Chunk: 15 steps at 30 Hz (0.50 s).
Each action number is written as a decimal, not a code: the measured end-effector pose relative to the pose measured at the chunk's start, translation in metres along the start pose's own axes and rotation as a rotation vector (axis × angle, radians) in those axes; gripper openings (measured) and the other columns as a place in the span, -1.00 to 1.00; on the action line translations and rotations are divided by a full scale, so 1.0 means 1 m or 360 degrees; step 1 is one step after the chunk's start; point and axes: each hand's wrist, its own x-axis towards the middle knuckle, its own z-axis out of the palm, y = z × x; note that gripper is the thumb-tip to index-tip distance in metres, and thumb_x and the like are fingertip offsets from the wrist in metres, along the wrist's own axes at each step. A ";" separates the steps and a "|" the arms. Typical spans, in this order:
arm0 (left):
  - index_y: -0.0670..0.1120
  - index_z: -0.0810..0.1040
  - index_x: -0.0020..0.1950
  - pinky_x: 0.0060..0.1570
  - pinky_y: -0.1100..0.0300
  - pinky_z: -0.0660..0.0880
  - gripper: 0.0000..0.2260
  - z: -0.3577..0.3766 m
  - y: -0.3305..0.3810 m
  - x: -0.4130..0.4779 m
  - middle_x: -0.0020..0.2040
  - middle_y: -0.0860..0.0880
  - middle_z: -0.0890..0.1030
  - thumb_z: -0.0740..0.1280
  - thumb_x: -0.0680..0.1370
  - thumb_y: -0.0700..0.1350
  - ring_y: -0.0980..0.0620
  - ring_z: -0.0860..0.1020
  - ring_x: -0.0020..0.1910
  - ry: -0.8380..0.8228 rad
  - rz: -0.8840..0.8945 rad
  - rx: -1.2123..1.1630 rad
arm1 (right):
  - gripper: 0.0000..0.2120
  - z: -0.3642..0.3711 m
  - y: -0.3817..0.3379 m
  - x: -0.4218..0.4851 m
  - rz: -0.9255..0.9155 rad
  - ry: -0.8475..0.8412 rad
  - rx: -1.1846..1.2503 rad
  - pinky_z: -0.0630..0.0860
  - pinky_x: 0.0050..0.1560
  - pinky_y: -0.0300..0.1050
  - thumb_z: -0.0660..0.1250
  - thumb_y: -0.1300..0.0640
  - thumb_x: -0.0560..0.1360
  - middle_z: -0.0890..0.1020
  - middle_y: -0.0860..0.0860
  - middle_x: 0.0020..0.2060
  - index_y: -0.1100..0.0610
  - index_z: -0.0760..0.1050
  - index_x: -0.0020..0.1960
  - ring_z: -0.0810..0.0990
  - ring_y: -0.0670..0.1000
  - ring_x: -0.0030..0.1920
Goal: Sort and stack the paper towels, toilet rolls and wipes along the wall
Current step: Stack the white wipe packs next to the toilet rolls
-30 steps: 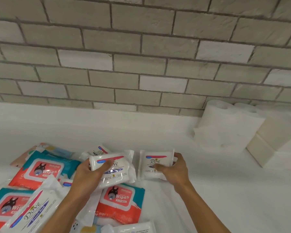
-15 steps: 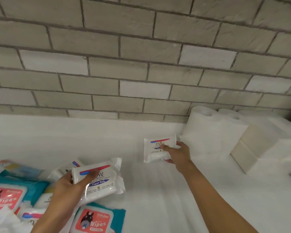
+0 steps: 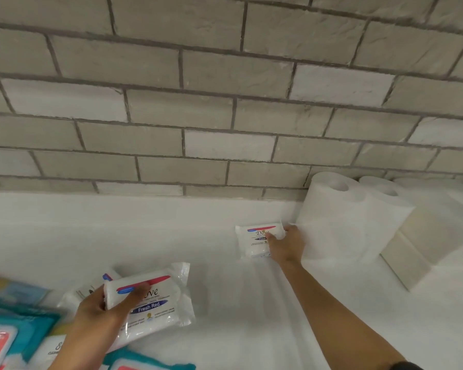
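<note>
My right hand [image 3: 286,245] is stretched far forward and grips a small white Dove wipes pack [image 3: 254,240], which sits low on the white surface just left of the paper towel rolls [image 3: 332,222] by the brick wall. My left hand [image 3: 104,309] holds a second, larger-looking white Dove wipes pack [image 3: 155,303] near the bottom left, thumb across its label. Teal and red wipes packs [image 3: 16,327] lie in a heap at the lower left. Folded white paper towel stacks [image 3: 422,252] stand right of the rolls.
The grey brick wall [image 3: 225,102] runs along the back of the white counter [image 3: 145,231]. More wipes packs [image 3: 150,365] poke in at the bottom edge. Bare white counter stretches between the heap and the rolls.
My right hand has carried its Dove pack forward and right, from beside the heap to just left of the paper towel rolls. The left hand keeps its pack; the view shifted right.
</note>
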 end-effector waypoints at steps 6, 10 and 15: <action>-0.13 0.67 -0.07 0.08 -0.15 0.58 -0.73 0.026 0.002 0.017 -0.22 -0.07 0.74 0.62 0.30 -0.10 -0.15 0.70 -0.14 -0.0193 0.0000 -0.0009 | -0.70 0.001 0.008 -0.007 -0.0155 0.0054 -0.0469 0.48 0.09 0.05 0.27 0.10 0.58 0.51 0.13 0.19 0.13 0.38 0.28 0.47 0.18 0.23; -0.17 0.66 0.00 0.13 -0.15 0.57 -0.85 0.050 0.014 0.029 -0.13 -0.14 0.74 0.48 0.44 -0.25 -0.18 0.69 -0.06 -0.0327 -0.0040 -0.0182 | -0.69 -0.001 0.006 -0.012 -0.0291 0.0035 -0.0913 0.50 0.07 0.04 0.24 0.02 0.59 0.41 0.12 0.28 0.10 0.40 0.29 0.40 0.18 0.26; -0.23 0.63 0.09 0.06 -0.03 0.57 -0.80 0.082 0.031 0.052 0.00 -0.20 0.72 0.42 0.48 -0.33 -0.16 0.69 0.00 -0.0560 -0.0138 -0.0344 | -0.67 0.006 0.014 -0.026 -0.0844 0.0034 -0.0962 0.45 0.22 0.08 0.34 0.04 0.53 0.46 0.13 0.30 0.11 0.51 0.26 0.38 0.25 0.28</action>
